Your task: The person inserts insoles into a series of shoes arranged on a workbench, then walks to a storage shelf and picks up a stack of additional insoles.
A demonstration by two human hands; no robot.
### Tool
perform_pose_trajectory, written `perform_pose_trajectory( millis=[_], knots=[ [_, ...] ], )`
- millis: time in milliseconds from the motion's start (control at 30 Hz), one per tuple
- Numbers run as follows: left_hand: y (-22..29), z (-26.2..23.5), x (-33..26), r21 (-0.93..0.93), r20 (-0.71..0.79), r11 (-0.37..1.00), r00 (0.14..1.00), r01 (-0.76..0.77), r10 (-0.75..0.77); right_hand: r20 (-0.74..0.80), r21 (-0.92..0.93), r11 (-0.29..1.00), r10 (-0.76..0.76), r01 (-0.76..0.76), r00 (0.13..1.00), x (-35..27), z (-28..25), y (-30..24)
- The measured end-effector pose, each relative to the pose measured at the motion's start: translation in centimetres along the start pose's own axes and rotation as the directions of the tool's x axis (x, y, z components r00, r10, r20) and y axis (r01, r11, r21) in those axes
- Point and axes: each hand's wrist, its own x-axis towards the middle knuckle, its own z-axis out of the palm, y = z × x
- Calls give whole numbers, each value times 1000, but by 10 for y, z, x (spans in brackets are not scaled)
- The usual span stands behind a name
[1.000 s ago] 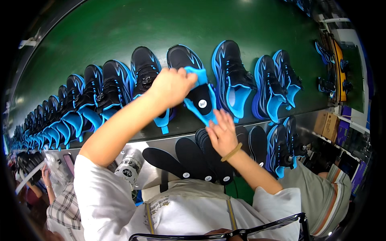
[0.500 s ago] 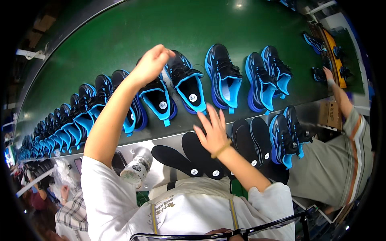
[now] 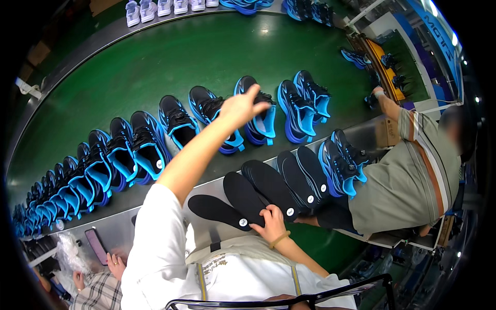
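— Reaching that far across the green conveyor belt, your left hand hangs over a black-and-blue sneaker with the fingers spread and nothing pinched between them. I'd judge the first risk is your forearm: it crosses above the sneaker row on the near side of those fingers, and a dropped elbow could knock a pair out of line.

— And the shoe under the fingertips?

— It sits just below them, leaning against its neighbours. A loose, open-handed touch could tip it sideways.

— What about the other side?

— Your right hand rests on the steel worktop, fingers curled down onto the heel of a black insole. The fanned insoles overlap beyond those fingers, so dragging one may pull the next along, or off the edge.

— Anything smaller?

— The round white stickers near the heels; rubbing fingertips could likely peel one. Mind the co-worker's sleeve too, close beside the fan's far end.
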Motion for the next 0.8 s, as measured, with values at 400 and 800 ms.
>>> perform_pose_trajectory(
  millis=[400,800],
  knots=[
    [-15,44,51,-187,-10,955,972,229,-235,-457,-47,955,-282,294,844,143,-130,24],
    [-12,50,45,-273,124,865,908,420,-401,-98,-281,883,-417,377,904,235,-85,65]
  ],
)
